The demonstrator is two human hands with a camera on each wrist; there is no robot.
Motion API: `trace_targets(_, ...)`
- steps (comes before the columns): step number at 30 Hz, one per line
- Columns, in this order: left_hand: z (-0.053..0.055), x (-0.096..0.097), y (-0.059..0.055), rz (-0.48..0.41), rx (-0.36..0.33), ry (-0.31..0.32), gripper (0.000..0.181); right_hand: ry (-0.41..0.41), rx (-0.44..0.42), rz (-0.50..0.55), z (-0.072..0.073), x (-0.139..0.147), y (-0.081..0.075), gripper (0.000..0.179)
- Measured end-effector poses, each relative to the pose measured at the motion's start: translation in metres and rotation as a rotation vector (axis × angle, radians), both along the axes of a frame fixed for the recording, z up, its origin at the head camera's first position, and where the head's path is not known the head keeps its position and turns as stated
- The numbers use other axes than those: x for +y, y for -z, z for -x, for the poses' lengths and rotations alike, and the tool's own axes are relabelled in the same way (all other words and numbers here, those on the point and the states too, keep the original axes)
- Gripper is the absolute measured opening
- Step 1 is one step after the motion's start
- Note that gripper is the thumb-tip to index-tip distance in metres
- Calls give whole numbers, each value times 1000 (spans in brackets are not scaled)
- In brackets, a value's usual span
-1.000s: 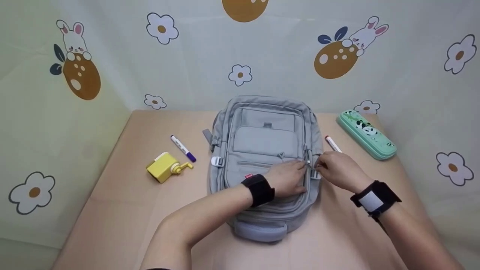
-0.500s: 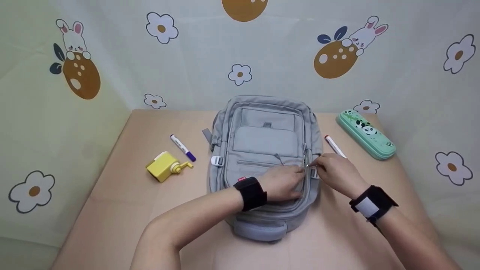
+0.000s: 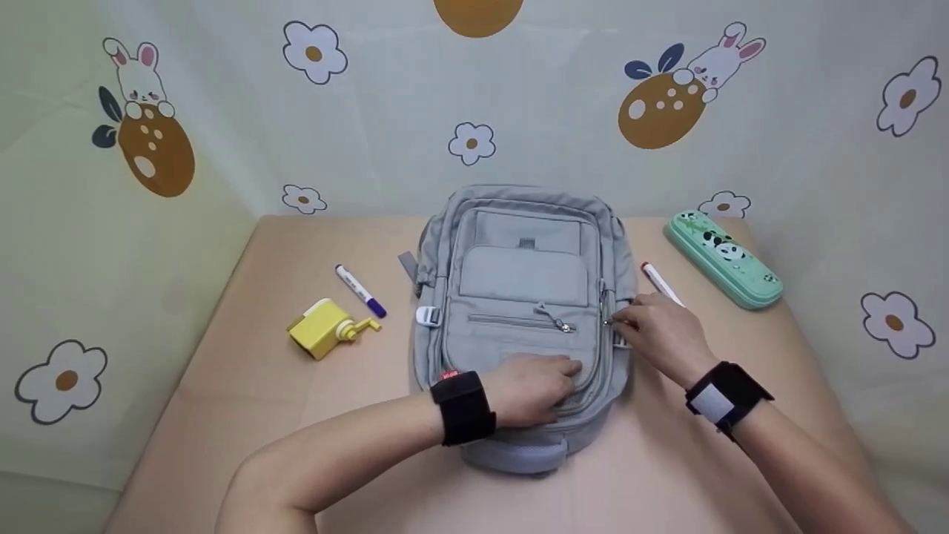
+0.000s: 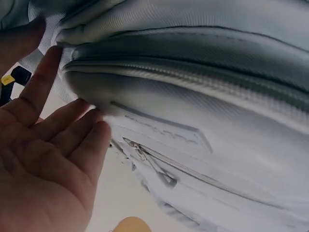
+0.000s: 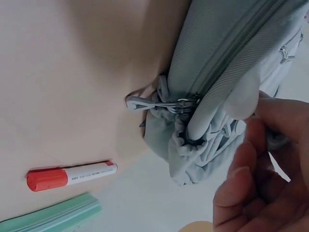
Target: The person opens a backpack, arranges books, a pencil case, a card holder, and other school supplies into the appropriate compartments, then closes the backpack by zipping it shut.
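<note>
A grey backpack (image 3: 523, 278) lies front side up on the table, its carry handle (image 3: 515, 456) nearest me. My left hand (image 3: 530, 387) rests on the lower part of its front pocket. In the left wrist view, the fingers (image 4: 91, 145) of that hand are fairly straight, with their tips against the fabric beside a curved zipper (image 4: 183, 82). At the bag's right side my right hand (image 3: 663, 334) pinches a zipper pull (image 5: 277, 140) between thumb and forefinger. A small front zipper with its own pull (image 3: 565, 326) lies between the hands.
A white marker with a red cap (image 3: 660, 282) lies right of the bag, before a green panda pencil case (image 3: 723, 259). On the left are a purple-capped marker (image 3: 361, 291) and a yellow crank-handled box (image 3: 320, 330), probably a pencil sharpener. Printed cloth walls (image 3: 385, 119) enclose the table.
My left hand has slid down and left across the bag, uncovering the small front zipper's pull. My right hand has shifted slightly left, its fingertips now at the side zipper's pull.
</note>
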State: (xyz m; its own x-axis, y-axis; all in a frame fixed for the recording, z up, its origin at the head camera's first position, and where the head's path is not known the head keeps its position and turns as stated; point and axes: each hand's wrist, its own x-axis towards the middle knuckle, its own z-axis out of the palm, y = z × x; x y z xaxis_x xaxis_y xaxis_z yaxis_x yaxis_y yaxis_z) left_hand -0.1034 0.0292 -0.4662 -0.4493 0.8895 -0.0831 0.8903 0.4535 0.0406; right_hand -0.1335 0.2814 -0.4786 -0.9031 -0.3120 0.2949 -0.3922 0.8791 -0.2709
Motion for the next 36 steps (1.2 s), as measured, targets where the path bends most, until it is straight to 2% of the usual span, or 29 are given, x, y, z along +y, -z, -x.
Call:
trace_targets(6, -2, 3, -1, 63, 20, -68, 20, -11, 61, -18, 1, 0, 3, 7)
trace_targets(13, 4, 3, -6, 46, -54, -45, 13, -31, 81, -16, -6, 4, 2, 6)
trace_targets(17, 8, 1, -7, 10, -122, -49, 14, -52, 56, -35, -16, 3, -4, 8)
trace_targets(22, 12, 0, -7, -15, -167, -46, 15, -108, 9, -72, -34, -3, -11, 11)
trace_targets(25, 12, -2, -8, -24, -174, -43, 15, -132, -49, -75, -43, -6, -15, 13)
trace_targets(29, 13, -4, -9, -32, -176, -40, 14, -118, -113, -48, -48, -10, -15, 10)
trace_targets(36, 9, -9, -7, -45, -133, -9, 12, -83, -89, -29, -48, -13, -5, 12)
